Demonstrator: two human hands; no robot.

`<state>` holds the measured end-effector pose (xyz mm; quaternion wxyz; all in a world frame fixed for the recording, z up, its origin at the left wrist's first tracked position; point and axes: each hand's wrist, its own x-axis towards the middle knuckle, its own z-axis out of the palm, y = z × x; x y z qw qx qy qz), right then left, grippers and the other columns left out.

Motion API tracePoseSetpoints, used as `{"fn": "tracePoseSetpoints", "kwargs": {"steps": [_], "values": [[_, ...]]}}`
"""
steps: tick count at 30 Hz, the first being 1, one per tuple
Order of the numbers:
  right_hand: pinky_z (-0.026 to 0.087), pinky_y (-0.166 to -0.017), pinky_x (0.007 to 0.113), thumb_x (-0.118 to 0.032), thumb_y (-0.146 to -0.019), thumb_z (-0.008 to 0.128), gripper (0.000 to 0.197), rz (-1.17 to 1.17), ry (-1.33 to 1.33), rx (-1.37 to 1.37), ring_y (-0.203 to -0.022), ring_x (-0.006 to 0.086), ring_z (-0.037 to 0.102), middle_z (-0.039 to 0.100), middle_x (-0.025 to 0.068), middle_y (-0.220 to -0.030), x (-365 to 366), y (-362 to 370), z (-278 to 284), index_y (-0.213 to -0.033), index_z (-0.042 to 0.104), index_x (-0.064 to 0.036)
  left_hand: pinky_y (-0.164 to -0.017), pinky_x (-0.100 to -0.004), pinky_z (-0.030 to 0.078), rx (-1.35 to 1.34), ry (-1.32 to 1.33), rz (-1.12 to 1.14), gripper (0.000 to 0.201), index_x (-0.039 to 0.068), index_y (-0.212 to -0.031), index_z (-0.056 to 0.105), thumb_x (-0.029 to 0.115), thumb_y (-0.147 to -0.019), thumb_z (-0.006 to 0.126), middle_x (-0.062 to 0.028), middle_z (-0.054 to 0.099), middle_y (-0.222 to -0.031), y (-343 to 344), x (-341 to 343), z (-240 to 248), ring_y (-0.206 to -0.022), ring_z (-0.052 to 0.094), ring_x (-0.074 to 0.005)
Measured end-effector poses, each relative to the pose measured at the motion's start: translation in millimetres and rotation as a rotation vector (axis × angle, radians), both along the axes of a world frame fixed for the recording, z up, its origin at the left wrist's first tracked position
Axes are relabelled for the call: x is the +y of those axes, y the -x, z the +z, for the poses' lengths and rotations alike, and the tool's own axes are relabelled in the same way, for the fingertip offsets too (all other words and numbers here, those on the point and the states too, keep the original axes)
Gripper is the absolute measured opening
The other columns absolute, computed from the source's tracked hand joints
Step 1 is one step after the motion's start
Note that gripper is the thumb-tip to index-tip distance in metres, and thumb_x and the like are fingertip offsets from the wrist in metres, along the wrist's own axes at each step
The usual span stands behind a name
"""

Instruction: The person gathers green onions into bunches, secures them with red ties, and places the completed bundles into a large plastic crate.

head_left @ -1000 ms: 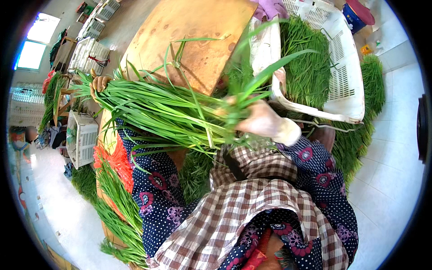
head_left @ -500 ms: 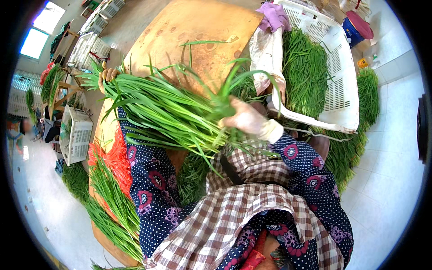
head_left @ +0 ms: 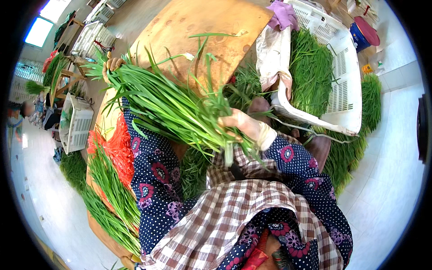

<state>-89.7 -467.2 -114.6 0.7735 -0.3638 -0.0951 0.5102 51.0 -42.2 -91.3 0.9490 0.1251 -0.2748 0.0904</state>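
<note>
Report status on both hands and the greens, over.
Left hand wrapped round greens, left end. Right hand at their right end, grip partly hidden. Loose leaf on board beyond, blocking neither hand.

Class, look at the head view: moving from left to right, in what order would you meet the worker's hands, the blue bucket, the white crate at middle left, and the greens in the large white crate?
White crate at middle left → left hand → right hand → greens in the large white crate → blue bucket
</note>
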Motion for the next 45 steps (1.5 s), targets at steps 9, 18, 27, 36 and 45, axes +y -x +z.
{"fn": "tracePoseSetpoints", "kwargs": {"steps": [9,18,27,36,45], "values": [[0.039,-0.04,0.018,-0.031,-0.083,0.061,0.046,-0.597,-0.133,0.112,-0.041,0.0046,0.042,0.048,-0.0043,-0.064,-49.8,25.4,-12.2,-0.12,0.044,-0.0076,-0.061,-0.0261,0.04,0.088,-0.013,0.072,0.02,0.0,-0.091,0.05,0.016,-0.09,0.039,0.0023,0.036,-0.06,2.7,9.5,-14.2,-0.057,0.042,-0.0096],[0.042,-0.087,0.036,-0.028,-0.081,0.059,0.042,-0.625,0.527,-0.107,-0.096,0.0228,0.054,0.056,0.0137,-0.103,-51.8,19.9,-81.6,-0.113,0.049,-0.0033,-0.06,-0.0262,0.04,0.158,-0.064,0.135,0.018,0.002,-0.088,0.05,0.016,-0.089,0.039,0.0023,0.037,-0.059,0.9,8.5,-13.7,-0.057,0.042,-0.0098],[0.048,-0.055,0.027,-0.018,-0.084,0.055,0.04,-0.199,0.916,-1.494,-0.06,0.0206,0.056,0.061,0.0056,-0.085,-31.6,26.6,47.8,-0.123,0.051,-0.0192,-0.06,-0.0263,0.041,0.213,-0.103,0.185,0.017,0.003,-0.085,0.05,0.017,-0.089,0.04,0.0023,0.037,-0.059,6.8,22.6,-22.6,-0.057,0.043,-0.0099],[0.046,-0.049,0.033,-0.019,-0.08,0.056,0.03,0.196,0.655,-1.674,-0.052,0.0228,0.057,0.057,0.0099,-0.062,-2.2,-24.3,1.2,-0.109,0.058,-0.0129,-0.059,-0.0264,0.041,0.22,-0.163,0.18,0.017,0.005,-0.082,0.05,0.017,-0.089,0.04,0.0022,0.038,-0.059,-5.6,29.0,-32.3,-0.056,0.043,-0.0101],[0.048,-0.061,0.024,-0.015,-0.088,0.053,0.018,-0.307,0.599,-0.443,-0.06,0.0123,0.057,0.06,0.0081,-0.084,-90.9,20.4,19.1,-0.092,0.055,0.0024,-0.051,-0.0248,0.043,0.598,-0.203,0.425,0.018,0.009,-0.069,0.046,0.016,-0.086,0.046,0.0007,0.047,-0.059,15.1,28.0,-26.1,-0.053,0.049,-0.0124]]}}
